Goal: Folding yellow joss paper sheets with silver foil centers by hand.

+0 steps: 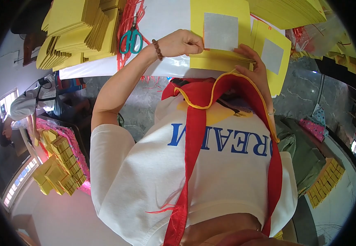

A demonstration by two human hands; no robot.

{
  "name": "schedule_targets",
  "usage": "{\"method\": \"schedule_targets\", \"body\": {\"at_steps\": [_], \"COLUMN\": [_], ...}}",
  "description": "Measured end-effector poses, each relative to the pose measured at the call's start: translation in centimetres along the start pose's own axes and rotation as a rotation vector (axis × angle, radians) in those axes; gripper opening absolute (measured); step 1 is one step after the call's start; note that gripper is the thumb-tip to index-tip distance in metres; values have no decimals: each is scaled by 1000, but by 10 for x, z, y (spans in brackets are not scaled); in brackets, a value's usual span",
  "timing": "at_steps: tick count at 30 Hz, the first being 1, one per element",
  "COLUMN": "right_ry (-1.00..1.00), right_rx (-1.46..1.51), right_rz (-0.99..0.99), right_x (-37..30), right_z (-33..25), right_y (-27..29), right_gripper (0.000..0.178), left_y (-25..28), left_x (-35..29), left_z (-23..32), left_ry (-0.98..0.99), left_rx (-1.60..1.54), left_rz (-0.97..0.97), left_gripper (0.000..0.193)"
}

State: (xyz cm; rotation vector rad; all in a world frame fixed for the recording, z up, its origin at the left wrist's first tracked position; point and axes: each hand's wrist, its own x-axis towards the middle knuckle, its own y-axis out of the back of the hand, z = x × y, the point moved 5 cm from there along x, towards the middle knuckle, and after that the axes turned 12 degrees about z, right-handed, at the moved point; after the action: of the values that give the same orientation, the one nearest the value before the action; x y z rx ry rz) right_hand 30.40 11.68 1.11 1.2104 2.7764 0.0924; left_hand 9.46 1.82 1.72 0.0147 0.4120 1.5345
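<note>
In front of me on the table lies a yellow paper sheet bearing a silver square. Its near part looks folded or layered. My left hand, with a brown bead bracelet on the wrist, is closed at the square's left edge; what its fingertips pinch is hidden. A short reddish line runs along that edge. My right hand grips the right near edge of the sheet, thumb below and fingers above. Another yellow sheet with a silver square lies to the right, partly under my right hand.
Scissors with teal handles rest on red strings at the left. Beyond them are stacks of yellow paper. More yellow paper and clear plastic lie far right. Another person sits at the left near bundled yellow paper.
</note>
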Motion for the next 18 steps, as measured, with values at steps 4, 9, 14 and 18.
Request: {"method": "schedule_targets", "body": {"at_steps": [4,9,14,18], "right_ry": [-41,-36,-66,-74], "right_rx": [51,64,88,85], "right_rz": [31,28,31,40], "right_x": [2,4,4,3], "right_z": [8,11,12,13], "right_y": [2,2,2,2], "right_gripper": [50,44,45,45], "left_y": [0,3,3,3], "left_x": [-2,-2,-2,-3], "left_z": [0,-1,-1,1], "left_ry": [13,39,27,21], "left_rx": [-42,-53,-33,-14], "left_rz": [11,11,-8,-4], "left_gripper": [19,19,23,23]}}
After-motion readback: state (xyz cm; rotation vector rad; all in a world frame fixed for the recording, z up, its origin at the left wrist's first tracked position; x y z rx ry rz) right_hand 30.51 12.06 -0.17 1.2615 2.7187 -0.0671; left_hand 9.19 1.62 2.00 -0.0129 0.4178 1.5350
